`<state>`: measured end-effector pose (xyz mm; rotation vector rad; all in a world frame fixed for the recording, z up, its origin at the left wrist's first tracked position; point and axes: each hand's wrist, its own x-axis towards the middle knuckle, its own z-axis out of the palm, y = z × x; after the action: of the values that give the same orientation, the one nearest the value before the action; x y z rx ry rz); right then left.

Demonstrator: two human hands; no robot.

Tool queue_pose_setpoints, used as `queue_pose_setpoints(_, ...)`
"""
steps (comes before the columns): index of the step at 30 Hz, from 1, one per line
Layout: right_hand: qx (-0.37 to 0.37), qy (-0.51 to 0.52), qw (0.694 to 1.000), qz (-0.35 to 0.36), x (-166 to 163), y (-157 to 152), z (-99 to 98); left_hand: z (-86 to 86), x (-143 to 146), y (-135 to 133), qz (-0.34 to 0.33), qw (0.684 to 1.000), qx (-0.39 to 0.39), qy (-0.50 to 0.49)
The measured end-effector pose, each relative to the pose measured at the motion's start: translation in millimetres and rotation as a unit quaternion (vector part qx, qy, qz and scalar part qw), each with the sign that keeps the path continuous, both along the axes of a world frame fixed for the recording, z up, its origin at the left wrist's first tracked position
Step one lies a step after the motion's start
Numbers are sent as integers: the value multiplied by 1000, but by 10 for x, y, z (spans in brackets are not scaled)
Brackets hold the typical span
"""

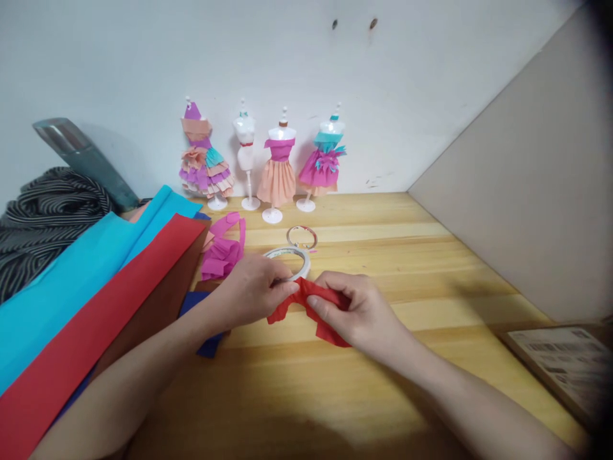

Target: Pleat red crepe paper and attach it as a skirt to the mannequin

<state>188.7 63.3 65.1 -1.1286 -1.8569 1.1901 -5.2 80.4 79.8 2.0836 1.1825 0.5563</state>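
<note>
Between my two hands is a gathered strip of red crepe paper [330, 333], held a little above the wooden table. My left hand [253, 291] pinches its pleated left end between thumb and fingers. Further along the strip, my right hand [359, 310] is closed on it, thumb on top. The right part of the strip hangs down in a loose flap. Just behind my left fingers lies a white roll of tape [306, 263], partly covered by that hand. A thin ring-shaped roll [302, 246] rests beyond it.
Several small mannequins [280, 166], most in paper dresses, stand along the wall. Crumpled magenta paper [223, 252] lies left of the tape. Red [110, 306] and blue paper sheets [86, 268] cover the left side, beside striped cloth [52, 211]. A cardboard box [555, 364] sits at right.
</note>
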Motion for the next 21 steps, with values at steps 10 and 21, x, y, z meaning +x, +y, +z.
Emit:
queue_pose_setpoints(10,61,-53,997,13,1,33,-56,-8,0,10,-4,999,19,49)
queue_pose_setpoints(21,247,-126,959,53,13,-62,-53,35,13,8,-18,997,-9,80)
